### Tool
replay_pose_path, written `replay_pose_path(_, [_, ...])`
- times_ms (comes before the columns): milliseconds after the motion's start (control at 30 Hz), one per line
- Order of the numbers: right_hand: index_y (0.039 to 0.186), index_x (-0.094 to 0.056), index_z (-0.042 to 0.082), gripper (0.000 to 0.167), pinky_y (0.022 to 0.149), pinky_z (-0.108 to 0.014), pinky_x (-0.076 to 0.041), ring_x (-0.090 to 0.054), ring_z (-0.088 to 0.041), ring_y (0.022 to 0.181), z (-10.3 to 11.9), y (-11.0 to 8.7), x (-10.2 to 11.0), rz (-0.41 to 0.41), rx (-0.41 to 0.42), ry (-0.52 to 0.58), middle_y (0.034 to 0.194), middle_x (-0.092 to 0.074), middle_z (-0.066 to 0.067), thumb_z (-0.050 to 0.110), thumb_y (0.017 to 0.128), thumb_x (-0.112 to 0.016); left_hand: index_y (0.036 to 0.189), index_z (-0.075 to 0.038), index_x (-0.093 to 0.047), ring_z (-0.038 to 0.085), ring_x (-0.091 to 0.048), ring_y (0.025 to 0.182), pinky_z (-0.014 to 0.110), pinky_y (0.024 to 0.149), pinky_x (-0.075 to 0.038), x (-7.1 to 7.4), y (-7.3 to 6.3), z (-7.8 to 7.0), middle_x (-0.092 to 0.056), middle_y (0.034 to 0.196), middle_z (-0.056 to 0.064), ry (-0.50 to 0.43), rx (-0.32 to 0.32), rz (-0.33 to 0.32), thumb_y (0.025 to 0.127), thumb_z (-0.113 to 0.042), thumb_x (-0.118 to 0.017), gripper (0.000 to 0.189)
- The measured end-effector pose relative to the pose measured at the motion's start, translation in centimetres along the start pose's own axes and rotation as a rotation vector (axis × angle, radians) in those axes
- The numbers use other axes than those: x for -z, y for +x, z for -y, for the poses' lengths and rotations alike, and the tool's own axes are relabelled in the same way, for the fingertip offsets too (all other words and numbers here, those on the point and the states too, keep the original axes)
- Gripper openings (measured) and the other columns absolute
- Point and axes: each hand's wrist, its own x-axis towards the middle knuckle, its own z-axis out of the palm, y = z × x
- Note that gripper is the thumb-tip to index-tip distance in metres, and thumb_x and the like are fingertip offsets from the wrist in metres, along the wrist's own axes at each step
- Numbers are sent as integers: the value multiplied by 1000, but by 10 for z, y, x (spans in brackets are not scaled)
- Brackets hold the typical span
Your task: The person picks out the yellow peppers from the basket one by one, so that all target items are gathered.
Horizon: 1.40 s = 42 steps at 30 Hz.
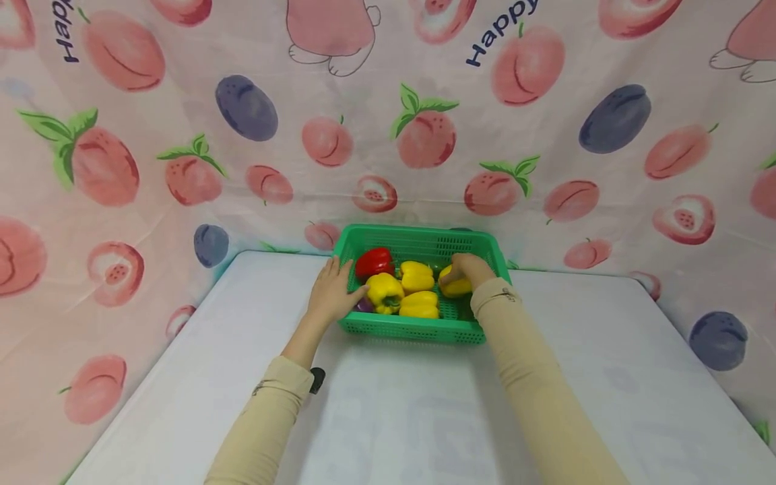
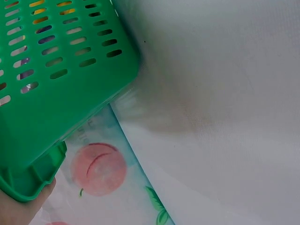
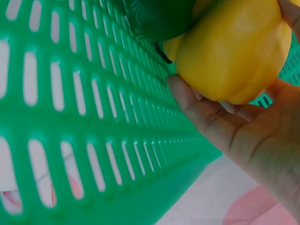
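Observation:
A green plastic basket (image 1: 412, 328) of vegetables stands at the table's far side. My left hand (image 1: 330, 293) holds its left rim, the thumb reaching inside; the left wrist view shows part of that hand (image 2: 21, 208) at the rim. In the basket's right part my right hand (image 1: 473, 268) grips a yellow bell pepper (image 3: 234, 51), fingers beneath it in the right wrist view. To the left lie a red bell pepper (image 1: 374, 263) and several yellow ones, one (image 1: 384, 291) beside my left thumb. A purple vegetable (image 1: 364, 305) is partly hidden under that thumb.
A dark green vegetable (image 3: 159, 18) lies against the basket wall beside the held pepper. The white table (image 1: 400, 411) extends toward me. Behind it hangs a fruit-printed cloth (image 1: 376, 162), close to the basket's back edge.

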Motion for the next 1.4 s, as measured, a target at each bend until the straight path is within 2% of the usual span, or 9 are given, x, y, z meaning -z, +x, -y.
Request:
replay_pose_path(300, [146,-27,-1,77,113,-51,-28,-28,-40,138,-2,-7,6,-10,30,19,152,-24,-23,32,86,-62,147,-2,-28,38,-11,145,49,119,-14,0,0,0,-15,154,27,11,-6,7,94,-48,-48,73])
replay_pose_path(467, [147,-27,4,82,113,-54,-27,-27,-39,138,-6,6,8,-10,50,22,153,-23,-22,34,83,-67,147,-2,-27,39,-11,145,49,119,-14,0,0,0,-15,154,27,15,-6,4,94,-48,-48,73])
replay_pose_path(500, [147,-29,7,85,110,-53,-31,-30,-39,136,-13,19,6,-26,74,19,152,-24,-21,39,80,-70,147,-2,-27,39,-11,145,49,119,-14,0,0,-1,-15,154,27,15,-7,3,94,-48,-48,73])
replay_pose_path(600, [147,-29,10,88,109,-53,-33,-31,-39,135,-16,23,8,-31,96,-1,152,-25,-21,42,77,-72,147,-2,-27,39,-11,145,49,119,-14,0,0,-1,-14,154,27,17,-8,9,94,-48,-48,73])
replay_pose_path(700, [148,-26,7,87,110,-52,-32,-31,-39,135,-11,11,11,-40,105,4,152,-24,-21,37,79,-71,148,-2,-27,39,-10,145,49,119,-13,0,0,-1,-13,154,27,20,-9,16,94,-48,-48,73])
replay_pose_path(767, [148,-20,1,85,113,-52,-27,-26,-40,138,-1,-10,15,-27,102,-9,153,-20,-24,30,83,-67,148,-2,-26,38,-10,145,49,119,-12,0,1,-1,-13,154,27,20,-8,20,94,-48,-47,73])
replay_pose_path(900, [147,-16,-4,83,113,-50,-29,-26,-41,137,4,-28,20,-41,134,-38,152,-19,-28,27,86,-62,148,-3,-26,38,-10,145,48,119,-12,0,2,-1,-13,155,26,16,-7,20,95,-48,-46,73])
replay_pose_path(1267, [147,-8,-6,84,110,-55,-30,-18,-47,138,-1,-35,22,-50,179,2,151,1,-35,22,87,-59,147,-1,-28,39,-11,145,49,119,-13,1,2,-4,-14,154,27,17,-14,20,95,-47,-47,72])
replay_pose_path(1400, [144,-9,-6,82,106,-52,-36,-28,-43,130,-1,-41,20,-86,227,56,145,-9,-35,16,85,-61,147,-1,-28,40,-12,144,49,119,-14,3,1,-2,-15,153,28,23,-11,17,95,-46,-47,72])
